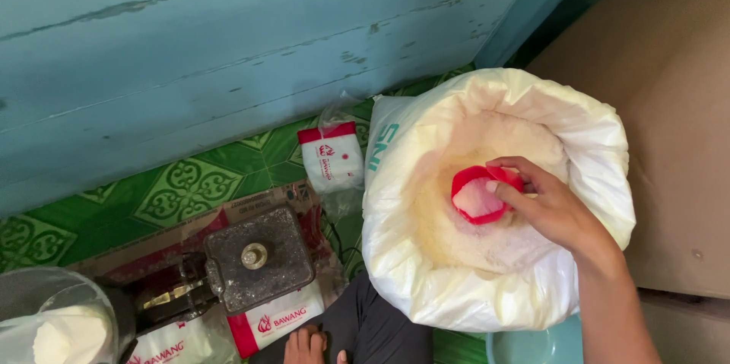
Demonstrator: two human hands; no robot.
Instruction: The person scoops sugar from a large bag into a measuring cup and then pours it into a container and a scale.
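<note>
My right hand (551, 208) reaches into a large white sack (411, 257) with its mouth rolled open, full of white powder (502, 147). The hand grips a small red scoop cup (480, 195) that lies in the powder and holds some of it. My left hand is out of view. My bare toes (308, 345) and a dark trouser leg (372, 326) show at the bottom, just left of the sack.
A small white and red packet (331, 157) lies on the green patterned floor (190, 185) by the blue wooden wall (228, 44). A dark metal scale (255, 257) sits on similar packets (277, 318). A clear bag of powder (65, 333) is at the bottom left, a teal basin (532, 345) below the sack.
</note>
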